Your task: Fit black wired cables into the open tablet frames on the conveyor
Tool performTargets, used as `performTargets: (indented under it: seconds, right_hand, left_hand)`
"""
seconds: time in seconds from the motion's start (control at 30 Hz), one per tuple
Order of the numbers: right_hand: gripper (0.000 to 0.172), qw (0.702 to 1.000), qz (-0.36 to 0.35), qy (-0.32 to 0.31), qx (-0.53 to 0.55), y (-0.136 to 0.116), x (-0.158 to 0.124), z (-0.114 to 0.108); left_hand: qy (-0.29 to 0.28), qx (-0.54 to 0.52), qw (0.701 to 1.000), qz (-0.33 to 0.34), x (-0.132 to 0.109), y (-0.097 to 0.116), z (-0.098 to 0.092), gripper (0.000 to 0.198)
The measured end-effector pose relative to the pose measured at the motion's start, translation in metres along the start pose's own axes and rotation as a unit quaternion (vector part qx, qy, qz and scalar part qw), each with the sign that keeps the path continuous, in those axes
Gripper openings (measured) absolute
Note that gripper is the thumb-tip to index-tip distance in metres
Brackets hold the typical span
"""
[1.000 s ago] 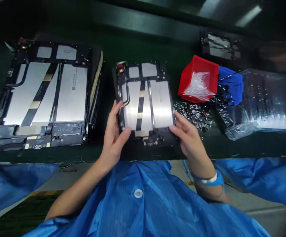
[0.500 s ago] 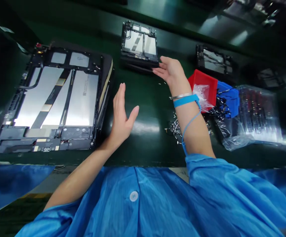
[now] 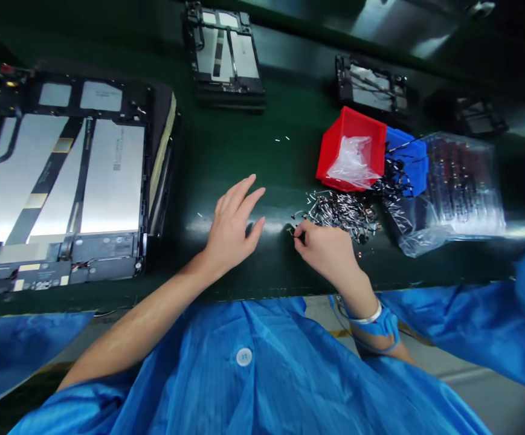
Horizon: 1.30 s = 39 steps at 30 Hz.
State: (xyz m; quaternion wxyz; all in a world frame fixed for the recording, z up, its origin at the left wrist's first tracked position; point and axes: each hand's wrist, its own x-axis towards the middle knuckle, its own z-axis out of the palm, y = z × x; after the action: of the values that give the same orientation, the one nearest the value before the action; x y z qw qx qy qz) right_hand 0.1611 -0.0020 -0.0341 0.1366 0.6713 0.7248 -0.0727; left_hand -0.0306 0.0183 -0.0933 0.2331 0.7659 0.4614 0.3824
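Note:
My left hand (image 3: 232, 226) lies on the dark green bench with its fingers stretched out and apart, holding nothing. My right hand (image 3: 323, 248) is pinched on a small dark metal part at the near edge of a heap of small metal parts (image 3: 341, 210). A blue strap circles my right wrist. An opened tablet (image 3: 223, 51) with silver battery cells sits far back on the bench, out of both hands. A larger opened tablet stack (image 3: 63, 175) lies to the left of my left hand.
A red bin (image 3: 350, 148) with a clear bag, a blue bin (image 3: 409, 157) and a clear plastic bag of parts (image 3: 461, 187) stand right of the heap. Other dark tablet frames (image 3: 371, 84) lie at the back right. Blue sleeves show at both lower sides.
My right hand has drawn back from the small tablet at the far side and pinched a part at the heap. My left hand has dropped flat onto the bench.

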Motion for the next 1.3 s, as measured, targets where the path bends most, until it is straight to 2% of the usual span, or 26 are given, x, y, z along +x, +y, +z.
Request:
performTargets:
  seconds: [0.07, 0.13, 0.2, 0.27, 0.33, 0.37, 0.43, 0.5, 0.57, 0.6, 0.67, 0.77, 1.0, 1.13, 1.3]
  right_hand:
    - [0.009, 0.996, 0.004, 0.004, 0.088, 0.007, 0.005, 0.003]
    - [0.006, 0.968, 0.009, -0.011, 0.249, 0.02, 0.008, 0.004]
    - [0.013, 0.902, 0.022, -0.024, 0.431, 0.038, 0.01, 0.004]
    - [0.021, 0.827, 0.048, -0.004, 0.56, 0.056, 0.009, 0.004]
    - [0.023, 0.782, 0.071, 0.044, 0.617, 0.071, 0.006, 0.004]
    - [0.023, 0.776, 0.075, 0.065, 0.623, 0.077, 0.003, 0.005]
    - [0.022, 0.797, 0.066, 0.087, 0.594, 0.081, -0.005, 0.007]
    - [0.017, 0.854, 0.042, 0.087, 0.512, 0.076, -0.012, 0.008]
    - [0.01, 0.917, 0.013, 0.079, 0.391, 0.066, -0.016, 0.008]
    - [0.008, 0.942, 0.0, 0.078, 0.326, 0.061, -0.017, 0.007]
    - [0.008, 0.973, -0.018, 0.088, 0.215, 0.054, -0.017, 0.005]
    - [0.011, 0.984, -0.006, 0.117, 0.132, 0.055, -0.018, 0.002]
    - [0.01, 0.968, 0.05, 0.127, 0.209, 0.074, -0.037, 0.013]
    - [0.01, 0.963, 0.094, 0.127, 0.218, 0.073, -0.045, 0.02]
    - [0.009, 0.965, 0.049, 0.136, 0.217, 0.059, -0.044, 0.021]
  left_hand:
    - [-0.01, 0.014, 0.999, -0.035, 0.007, -0.008, 0.012, 0.046]
    - [-0.002, 0.01, 0.997, -0.077, 0.027, -0.024, 0.028, 0.052]
    - [0.037, -0.016, 0.993, -0.108, 0.058, -0.047, 0.042, 0.056]
    - [0.108, -0.059, 0.981, -0.148, 0.096, -0.076, 0.051, 0.059]
    - [0.172, -0.101, 0.962, -0.187, 0.134, -0.105, 0.054, 0.061]
    - [0.187, -0.11, 0.954, -0.205, 0.15, -0.118, 0.054, 0.062]
    - [0.202, -0.111, 0.943, -0.242, 0.174, -0.138, 0.051, 0.065]
    - [0.206, -0.112, 0.935, -0.265, 0.185, -0.15, 0.047, 0.064]
    - [0.217, -0.117, 0.932, -0.267, 0.185, -0.154, 0.043, 0.058]
    - [0.227, -0.121, 0.931, -0.257, 0.181, -0.152, 0.04, 0.055]
    - [0.244, -0.133, 0.935, -0.22, 0.167, -0.144, 0.035, 0.051]
    - [0.236, -0.17, 0.943, -0.16, 0.139, -0.122, 0.03, 0.041]
    - [0.161, -0.273, 0.939, -0.131, 0.078, -0.061, 0.028, 0.032]
    - [0.135, -0.315, 0.929, -0.142, 0.051, -0.028, 0.024, 0.012]
    - [0.094, -0.354, 0.914, -0.176, 0.036, -0.002, 0.02, 0.014]
